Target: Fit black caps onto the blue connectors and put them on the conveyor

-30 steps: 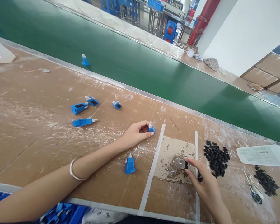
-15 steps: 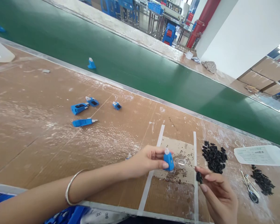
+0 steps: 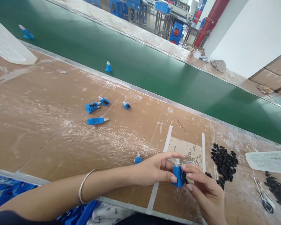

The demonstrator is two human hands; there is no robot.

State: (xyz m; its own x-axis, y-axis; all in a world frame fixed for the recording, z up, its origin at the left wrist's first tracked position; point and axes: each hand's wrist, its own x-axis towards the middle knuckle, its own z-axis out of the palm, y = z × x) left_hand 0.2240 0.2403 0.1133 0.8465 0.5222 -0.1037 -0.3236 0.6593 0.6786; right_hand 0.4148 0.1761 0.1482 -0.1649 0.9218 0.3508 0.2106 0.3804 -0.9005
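My left hand pinches a blue plastic part with a clear tip pointing up, held over the taped card. Right beside it, my right hand has a small black piece between thumb and fingers, at the right side of the blue part. Fingers partly hide the black piece, so I cannot tell whether it sits in the part. Beneath both hands lies a stained beige card between two white tape strips. Another blue part rests on the table behind my left wrist.
Several blue parts lie on the brown table at left. A green conveyor belt carries two more. Black pieces are heaped at right, near a white bottle and cotton swabs. Blue parts fill the space below the front edge.
My right hand has moved left, bringing the black piece from beside the card up to the blue part. The view has shifted, and another blue part shows on the belt at far left.
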